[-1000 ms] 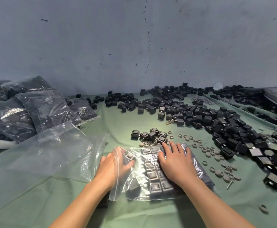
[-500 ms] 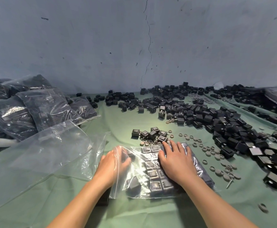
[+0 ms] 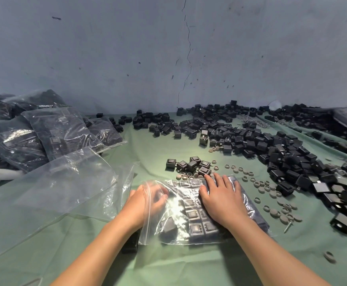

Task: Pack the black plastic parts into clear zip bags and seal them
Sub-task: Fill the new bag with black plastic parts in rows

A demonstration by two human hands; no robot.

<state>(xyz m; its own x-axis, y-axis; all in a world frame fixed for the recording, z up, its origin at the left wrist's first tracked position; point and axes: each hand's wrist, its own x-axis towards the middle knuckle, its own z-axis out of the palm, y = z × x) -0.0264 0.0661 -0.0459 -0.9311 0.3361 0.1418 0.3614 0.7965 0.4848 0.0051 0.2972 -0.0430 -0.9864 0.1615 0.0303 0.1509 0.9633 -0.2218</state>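
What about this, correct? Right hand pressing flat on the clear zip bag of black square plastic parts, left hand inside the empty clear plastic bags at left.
Wrong on the left hand: the head view shows it inside the mouth of the same clear zip bag, not the empty clear plastic bags. The right hand presses flat on that bag.
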